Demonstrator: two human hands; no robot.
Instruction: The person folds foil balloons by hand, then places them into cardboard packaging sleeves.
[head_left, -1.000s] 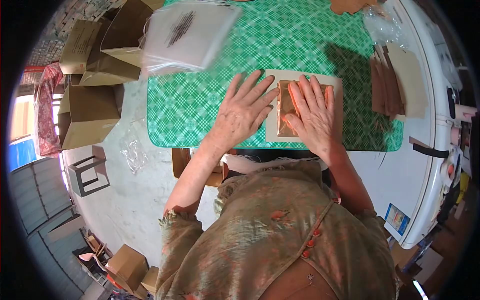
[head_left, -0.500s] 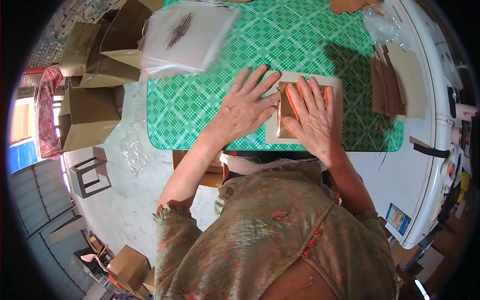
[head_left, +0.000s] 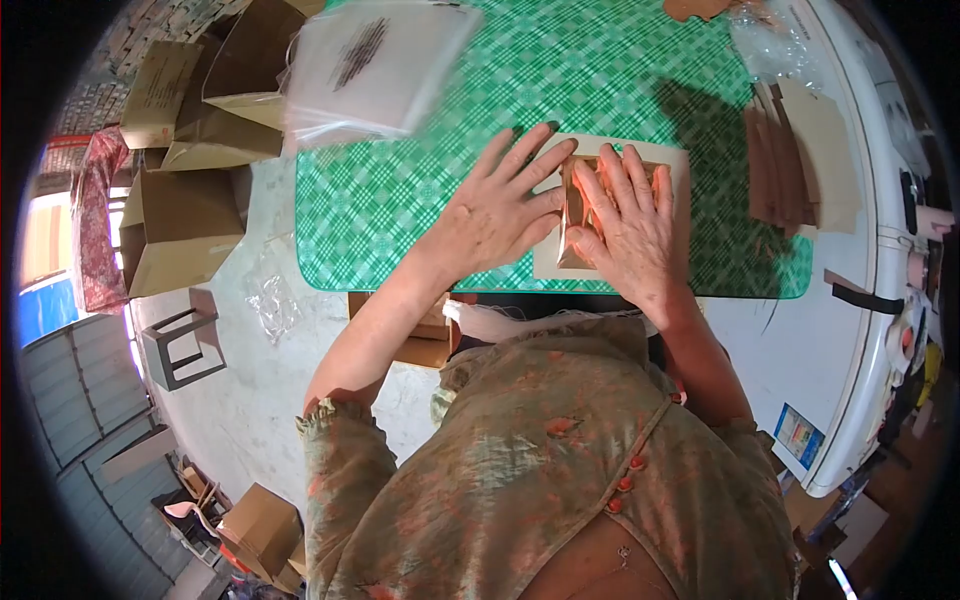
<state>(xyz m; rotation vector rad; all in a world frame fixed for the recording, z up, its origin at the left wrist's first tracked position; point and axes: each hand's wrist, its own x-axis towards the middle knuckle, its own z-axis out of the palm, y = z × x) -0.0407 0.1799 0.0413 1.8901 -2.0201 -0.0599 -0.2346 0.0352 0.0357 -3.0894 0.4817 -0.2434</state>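
A shiny copper-coloured square piece (head_left: pixel 575 245) lies on a pale beige sheet (head_left: pixel 548 262) near the front edge of the green checked table. My right hand (head_left: pixel 632 225) rests flat on the shiny piece, its fingers stretched out and covering much of it. Spread wide, the fingers of my left hand (head_left: pixel 497 212) reach the left side of the sheet, fingertips close to the shiny piece's left edge. Neither hand grips anything.
A stack of clear plastic bags (head_left: pixel 375 70) lies at the table's back left. Brown and beige sheets (head_left: pixel 800 160) are at the right, with crumpled clear plastic (head_left: pixel 770 45) behind. Open cardboard boxes (head_left: pixel 190 225) stand left of the table (head_left: pixel 400 210); a grey frame (head_left: pixel 183 345) is on the floor.
The view has shifted slightly. My left hand has moved a little to the right, closer over the sheet's left side. My right hand stays flat on the shiny piece.
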